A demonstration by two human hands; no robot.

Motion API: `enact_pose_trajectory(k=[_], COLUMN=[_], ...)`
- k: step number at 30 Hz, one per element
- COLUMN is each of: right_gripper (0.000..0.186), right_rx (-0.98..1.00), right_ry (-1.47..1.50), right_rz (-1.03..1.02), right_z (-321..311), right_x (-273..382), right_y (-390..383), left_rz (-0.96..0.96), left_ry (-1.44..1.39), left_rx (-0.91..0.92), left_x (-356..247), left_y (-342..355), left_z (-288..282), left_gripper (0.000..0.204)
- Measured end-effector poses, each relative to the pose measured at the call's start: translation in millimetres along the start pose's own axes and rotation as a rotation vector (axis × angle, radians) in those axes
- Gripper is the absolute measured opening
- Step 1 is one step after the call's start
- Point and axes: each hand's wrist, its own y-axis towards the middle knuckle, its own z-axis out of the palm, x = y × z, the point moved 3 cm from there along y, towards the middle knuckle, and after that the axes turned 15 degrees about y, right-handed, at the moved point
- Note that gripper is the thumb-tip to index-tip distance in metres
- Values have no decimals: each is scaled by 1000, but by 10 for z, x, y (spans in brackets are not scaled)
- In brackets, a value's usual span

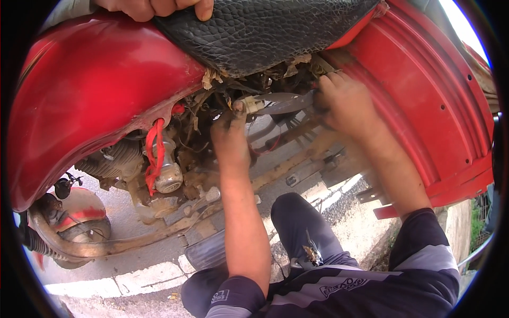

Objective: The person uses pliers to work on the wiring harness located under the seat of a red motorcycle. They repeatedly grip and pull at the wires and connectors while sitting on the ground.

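My left hand (230, 132) is closed at a whitish plastic wiring connector (253, 104), its thumb up against the connector's end. From that connector, grey sleeved wires (283, 102) run right to my right hand (342, 103), whose fingers are curled around their other end. Both hands are under the black textured seat (270, 32) of a red motor vehicle, among tangled, dirty wires. A thin red wire (273, 144) hangs between my hands. What lies inside my right fingers is partly hidden.
Another person's hand (154, 7) rests at the seat's upper left edge. The red fuel tank (101, 79) is at left, a red ribbed body panel (424, 90) at right. Below lie the engine (119, 159), a dangling red strap (155, 156) and a rusty frame tube (132, 246).
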Motion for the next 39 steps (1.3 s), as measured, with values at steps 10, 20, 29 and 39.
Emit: enact_pose_trajectory(k=[10,20,29,39], right_gripper=[40,50,53,55], right_rx=[7,-56,-51,-23], right_ry=[-21,-11,16,13], right_rz=[-25,-84,-10,86], right_z=[4,28,83,59], right_x=[-4,8,158,176], right_y=[-100,-130,-78,-181], left_rz=[-98,-138,-173,-147], left_ry=[-126,-89,-199,-172], left_rx=[-26,52,21,55], left_x=[-135,-103,-147,-118], left_y=[32,75,51,74], left_z=[-19,-98,-44,-74], left_gripper=[26,25,18,18])
